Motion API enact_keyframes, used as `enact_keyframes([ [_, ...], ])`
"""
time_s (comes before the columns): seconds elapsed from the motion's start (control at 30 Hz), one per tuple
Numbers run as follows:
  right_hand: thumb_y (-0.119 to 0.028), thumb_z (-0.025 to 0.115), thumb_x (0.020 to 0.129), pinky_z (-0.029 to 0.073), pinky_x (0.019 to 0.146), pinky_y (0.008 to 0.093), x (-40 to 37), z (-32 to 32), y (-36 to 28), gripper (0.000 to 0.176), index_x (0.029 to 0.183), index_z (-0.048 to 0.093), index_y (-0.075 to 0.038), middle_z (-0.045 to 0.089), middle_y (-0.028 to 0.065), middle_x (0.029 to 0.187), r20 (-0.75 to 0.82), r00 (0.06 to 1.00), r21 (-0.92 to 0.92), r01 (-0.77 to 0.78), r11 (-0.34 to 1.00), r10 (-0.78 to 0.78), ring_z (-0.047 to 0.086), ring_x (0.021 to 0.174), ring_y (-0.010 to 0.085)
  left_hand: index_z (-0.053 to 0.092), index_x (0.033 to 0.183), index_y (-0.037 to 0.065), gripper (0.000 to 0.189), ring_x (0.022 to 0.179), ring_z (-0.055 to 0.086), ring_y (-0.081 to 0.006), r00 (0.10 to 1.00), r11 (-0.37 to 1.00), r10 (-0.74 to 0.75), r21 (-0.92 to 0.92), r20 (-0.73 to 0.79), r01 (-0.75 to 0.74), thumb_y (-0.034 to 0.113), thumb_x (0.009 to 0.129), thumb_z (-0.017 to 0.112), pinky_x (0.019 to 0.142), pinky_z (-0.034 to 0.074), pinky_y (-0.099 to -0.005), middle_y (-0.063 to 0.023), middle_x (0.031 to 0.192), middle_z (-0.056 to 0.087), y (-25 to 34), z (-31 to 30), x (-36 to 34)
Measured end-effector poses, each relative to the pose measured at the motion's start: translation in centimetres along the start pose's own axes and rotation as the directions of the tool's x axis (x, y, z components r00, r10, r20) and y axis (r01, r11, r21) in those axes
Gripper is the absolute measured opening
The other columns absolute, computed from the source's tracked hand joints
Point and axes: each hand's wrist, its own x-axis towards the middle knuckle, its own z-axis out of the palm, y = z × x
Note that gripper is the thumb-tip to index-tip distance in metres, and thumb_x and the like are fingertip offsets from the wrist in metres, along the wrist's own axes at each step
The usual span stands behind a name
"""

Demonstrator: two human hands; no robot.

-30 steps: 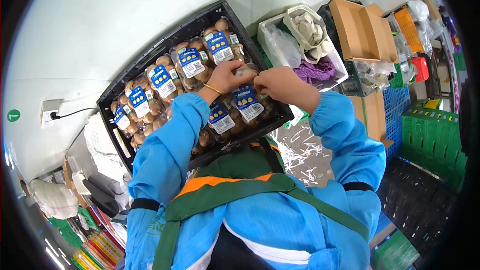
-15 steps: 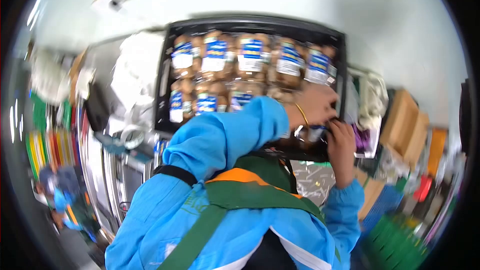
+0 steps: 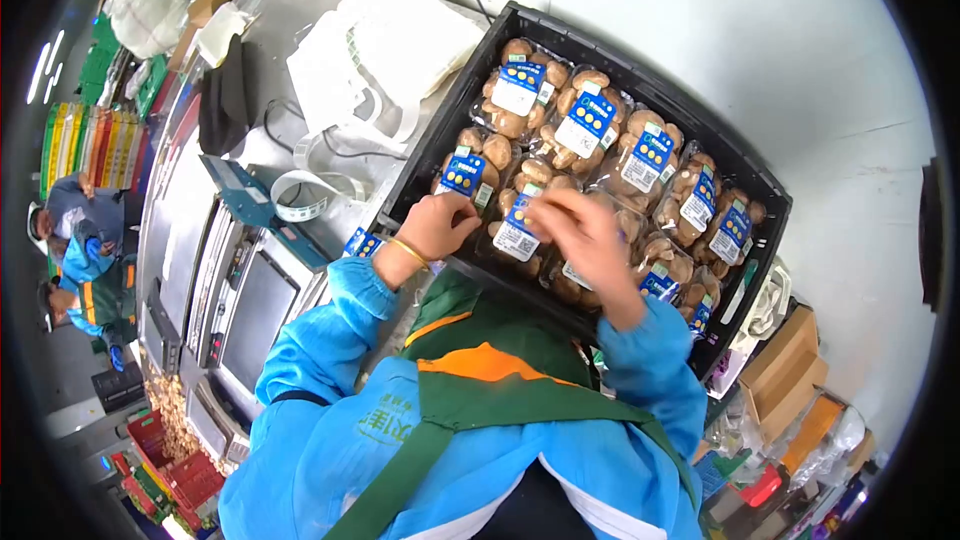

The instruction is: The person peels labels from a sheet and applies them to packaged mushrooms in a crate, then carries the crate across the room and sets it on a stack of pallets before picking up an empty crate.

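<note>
While the left hand (image 3: 437,227) is pinching a mushroom pack (image 3: 464,172) at the near-left corner of the black crate (image 3: 640,95) — fingers curled on the pack's edge — the right hand (image 3: 588,235) is hovering over the neighbouring pack (image 3: 517,237) along the crate's near edge, its blurred fingers spread and released.

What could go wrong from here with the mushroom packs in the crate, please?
The left hand rests on a film-wrapped mushroom pack; a hard grip might tear the film or bruise mushrooms.
The right hand is motion-blurred over other packs and may knock one askew.
The label strip by the left wrist could snag on the sleeve.
</note>
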Motion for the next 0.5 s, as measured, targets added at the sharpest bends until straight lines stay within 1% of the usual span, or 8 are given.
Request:
enact_keyframes([
  [0.1, -0.015, 0.056, 0.093, 0.052, 0.068, 0.0253, 7.8, 4.3, 5.0, 0.021, 0.099, 0.06, 0.005, 0.065, 0.0074, 0.087, 0.174, 0.983, 0.051, -0.063, 0.997, 0.053, 0.062, 0.077, 0.0118, 0.068, 0.087, 0.006, 0.021, 0.077, 0.062, -0.0357, 0.97, 0.989, 0.042, 0.126, 0.238, -0.073, 0.024, 0.076, 0.07, 0.07, 0.05, -0.0417, -0.0134, 0.079, 0.066, -1.9, 0.6, 1.3],
  [0.13, -0.016, 0.057, 0.092, 0.052, 0.067, 0.0258, 10.3, 4.6, 8.6, 0.023, 0.101, 0.059, 0.006, 0.064, 0.0065, 0.086, 0.168, 0.983, -0.276, -0.026, 0.961, 0.075, 0.062, 0.076, 0.0117, 0.068, 0.086, 0.006, 0.024, 0.077, 0.062, -0.0351, 0.945, 0.971, 0.139, 0.149, 0.297, -0.189, 0.028, 0.076, 0.069, 0.07, 0.05, -0.0413, -0.0144, 0.081, 0.065, -3.3, 1.3, 1.6],
  [0.2, -0.014, 0.058, 0.091, 0.052, 0.066, 0.0258, 11.3, 5.0, 8.3, 0.023, 0.102, 0.058, 0.006, 0.064, 0.0058, 0.085, 0.126, 0.989, -0.276, -0.036, 0.96, 0.074, 0.061, 0.075, 0.0117, 0.068, 0.083, 0.006, 0.024, 0.077, 0.062, -0.0345, 0.914, 0.976, 0.07, 0.162, 0.4, -0.146, 0.029, 0.076, 0.069, 0.07, 0.05, -0.0407, -0.0142, 0.081, 0.065, -2.6, 1.0, 1.8],
  [0.27, -0.012, 0.058, 0.091, 0.052, 0.067, 0.027, 11.5, 4.8, 7.5, 0.021, 0.104, 0.058, 0.004, 0.064, 0.0069, 0.088, 0.067, 0.973, -0.118, -0.213, 0.97, 0.222, 0.062, 0.075, 0.0123, 0.068, 0.082, 0.005, 0.025, 0.076, 0.062, -0.0339, 0.923, 0.979, 0.079, 0.147, 0.377, -0.143, 0.029, 0.076, 0.069, 0.07, 0.05, -0.0405, -0.0142, 0.079, 0.065, -2.9, 0.9, 1.9],
  [0.33, -0.011, 0.059, 0.09, 0.052, 0.071, 0.0273, 10.2, 4.2, 7.7, 0.019, 0.104, 0.058, 0.003, 0.065, 0.0079, 0.091, 0.014, 0.991, -0.111, -0.133, 0.985, 0.136, 0.062, 0.079, 0.013, 0.068, 0.081, 0.005, 0.025, 0.075, 0.062, -0.0332, 0.922, 0.981, 0.081, 0.132, 0.378, -0.14, 0.03, 0.076, 0.069, 0.069, 0.05, -0.0404, -0.0142, 0.078, 0.065, -2.5, 0.9, 1.4],
  [0.4, -0.011, 0.059, 0.089, 0.051, 0.074, 0.0262, 6.9, 2.6, 4.6, 0.02, 0.104, 0.059, 0.002, 0.066, 0.0085, 0.091, -0.069, 0.979, -0.242, 0.171, 0.955, -0.193, 0.064, 0.083, 0.0144, 0.068, 0.081, 0.005, 0.027, 0.074, 0.062, -0.032, 0.926, 0.983, 0.068, 0.133, 0.371, -0.126, 0.031, 0.077, 0.068, 0.068, 0.05, -0.04, -0.0138, 0.078, 0.065, -1.5, 0.0, 1.5],
  [0.47, -0.01, 0.059, 0.088, 0.05, 0.077, 0.0264, 2.4, -0.8, 2.4, 0.02, 0.105, 0.059, 0.001, 0.065, 0.0104, 0.097, -0.193, 0.966, -0.277, 0.112, 0.954, -0.17, 0.062, 0.088, 0.0132, 0.067, 0.077, 0.003, 0.021, 0.07, 0.063, -0.0297, 0.932, 0.985, 0.126, 0.067, 0.341, -0.158, 0.024, 0.078, 0.069, 0.067, 0.05, -0.0384, -0.0127, 0.079, 0.066, -1.2, -0.3, 1.3],
  [0.5, -0.01, 0.06, 0.088, 0.05, 0.077, 0.0268, -0.3, -2.8, 0.7, 0.021, 0.106, 0.059, 0.0, 0.064, 0.0103, 0.097, -0.328, 0.931, -0.379, 0.027, 0.925, -0.162, 0.062, 0.089, 0.0137, 0.067, 0.08, 0.003, 0.017, 0.071, 0.063, -0.0274, 0.977, 0.988, 0.105, -0.134, 0.184, -0.081, 0.02, 0.079, 0.069, 0.068, 0.05, -0.0374, -0.0118, 0.081, 0.066, -0.6, -0.8, 1.3],
])
